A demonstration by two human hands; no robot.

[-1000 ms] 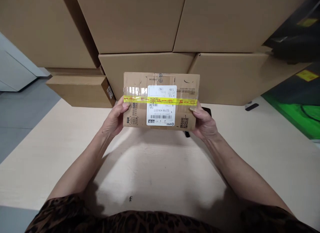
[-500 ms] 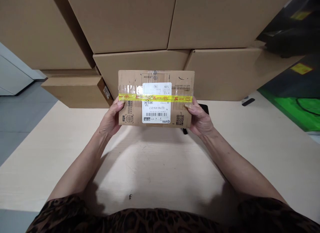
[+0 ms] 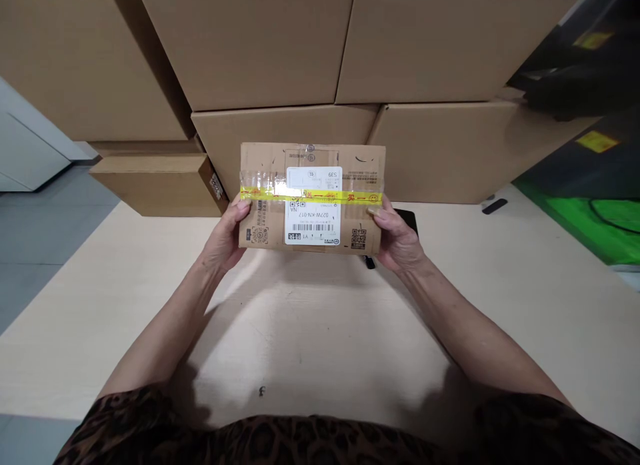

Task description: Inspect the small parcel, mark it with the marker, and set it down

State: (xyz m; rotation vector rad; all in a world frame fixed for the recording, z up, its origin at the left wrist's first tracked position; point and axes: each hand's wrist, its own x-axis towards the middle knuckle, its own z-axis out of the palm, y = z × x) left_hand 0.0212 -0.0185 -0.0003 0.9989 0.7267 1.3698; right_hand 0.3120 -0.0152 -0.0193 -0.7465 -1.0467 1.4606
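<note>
At the centre of the frame, the left hand and the right hand hold a small cardboard parcel by its two short ends, fingers closed on it, above the bench.

Both forearms extend forward from the lower corners of the view and converge toward the centre, bare from the sleeves to the wrists. The left hand is raised, palm turned inward, thumb uppermost and pressed against the left end of the parcel; its fingers are hidden behind that end. The right hand mirrors this pose, palm inward, thumb on top at the right end, fingers wrapped out of sight. Both wrists are roughly straight and level with each other. Both hands are closed in a grip, one at each end, well apart.
</note>
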